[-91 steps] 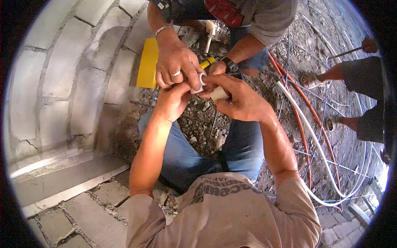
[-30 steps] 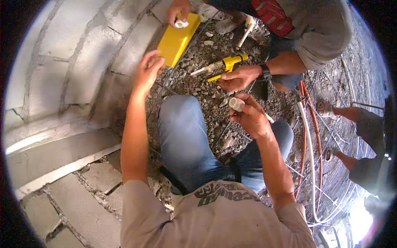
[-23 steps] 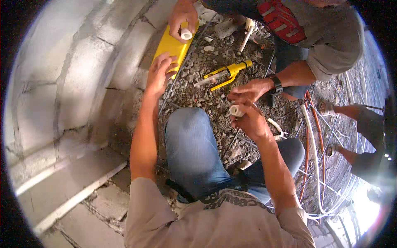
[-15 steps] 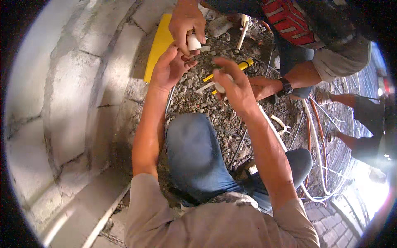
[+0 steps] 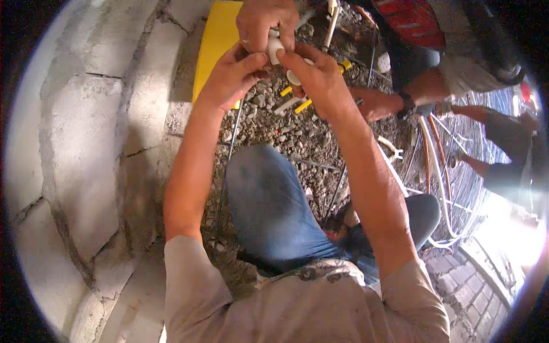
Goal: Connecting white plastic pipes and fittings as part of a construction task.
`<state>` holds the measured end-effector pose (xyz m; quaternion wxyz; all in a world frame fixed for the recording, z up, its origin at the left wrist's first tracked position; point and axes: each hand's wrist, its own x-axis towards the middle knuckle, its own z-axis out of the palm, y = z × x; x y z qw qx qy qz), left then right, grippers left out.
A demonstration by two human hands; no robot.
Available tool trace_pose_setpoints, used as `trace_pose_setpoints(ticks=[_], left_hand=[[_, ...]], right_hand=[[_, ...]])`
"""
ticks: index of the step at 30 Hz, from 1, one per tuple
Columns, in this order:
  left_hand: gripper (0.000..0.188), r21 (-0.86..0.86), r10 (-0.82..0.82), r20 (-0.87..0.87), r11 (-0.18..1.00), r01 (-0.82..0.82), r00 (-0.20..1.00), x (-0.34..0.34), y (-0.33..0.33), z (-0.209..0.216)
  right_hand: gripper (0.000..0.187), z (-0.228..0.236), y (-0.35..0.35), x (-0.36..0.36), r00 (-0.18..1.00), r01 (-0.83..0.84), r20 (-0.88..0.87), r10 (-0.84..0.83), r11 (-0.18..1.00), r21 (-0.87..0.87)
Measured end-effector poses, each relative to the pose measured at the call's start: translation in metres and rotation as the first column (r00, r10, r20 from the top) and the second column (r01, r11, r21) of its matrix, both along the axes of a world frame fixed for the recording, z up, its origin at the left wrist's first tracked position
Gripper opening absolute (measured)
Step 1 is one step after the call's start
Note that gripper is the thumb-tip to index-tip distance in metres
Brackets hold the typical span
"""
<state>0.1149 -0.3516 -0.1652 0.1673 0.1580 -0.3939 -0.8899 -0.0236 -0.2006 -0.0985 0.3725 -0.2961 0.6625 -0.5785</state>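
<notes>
My left hand (image 5: pixel 237 77): half curled, palm turned inward, its thumb just beside the white pipe coupling; I cannot tell if its fingers are gripping this piece.
My right hand (image 5: pixel 321 80): closed around a white round-mouthed pipe fitting (image 5: pixel 296 74), while its thumb tip reaches the coupling.
White pipe coupling (image 5: pixel 275 51): between my two hands, near the top of the view, pinched from above by the fingers of the co-worker's hand (image 5: pixel 266 22).
Co-worker's other hand (image 5: pixel 377 104): behind my right forearm, with a dark watch (image 5: pixel 406 106) on the wrist; its fingers are partly hidden.
Yellow panel (image 5: pixel 213 54): against the block wall (image 5: pixel 86 154), behind my left hand.
Yellow tool (image 5: pixel 303 106): on the gravel (image 5: pixel 266 123), mostly covered by my right hand, so only some parts are showing.
Printing on shirts: dark print (image 5: pixel 323 274) on my beige shirt (image 5: pixel 320 311), folded and not readable; a big red print (image 5: pixel 407 23) on the co-worker's grey shirt, in shadow.
Right side: a white hose (image 5: pixel 437 166) and an orange hose (image 5: pixel 426 163) on the ground, near another person's legs.
</notes>
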Motion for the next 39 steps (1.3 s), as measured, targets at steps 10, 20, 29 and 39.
trace_pose_setpoints(ticks=[10,20,29,39], left_hand=[[0.051,-0.333,-0.217,0.114,0.911,0.243,0.969,0.009,0.019,-0.029],[0.034,-0.567,-0.269,0.287,0.726,0.389,0.92,0.012,0.018,-0.044],[0.038,-0.776,0.212,0.613,0.342,0.529,0.761,0.001,0.018,-0.131],[0.035,-0.632,0.147,0.751,0.442,0.636,0.644,0.0,0.013,-0.133]], right_hand=[[0.035,-0.055,0.06,0.008,0.764,0.056,0.64,-0.083,0.997,0.062],[0.031,-0.094,0.065,0.02,0.709,-0.083,0.705,-0.005,0.993,0.09],[0.031,-0.153,0.134,0.034,0.941,-0.048,0.312,-0.134,0.856,0.514],[0.043,-0.179,0.132,0.049,0.975,-0.121,0.221,0.026,0.896,0.427]])
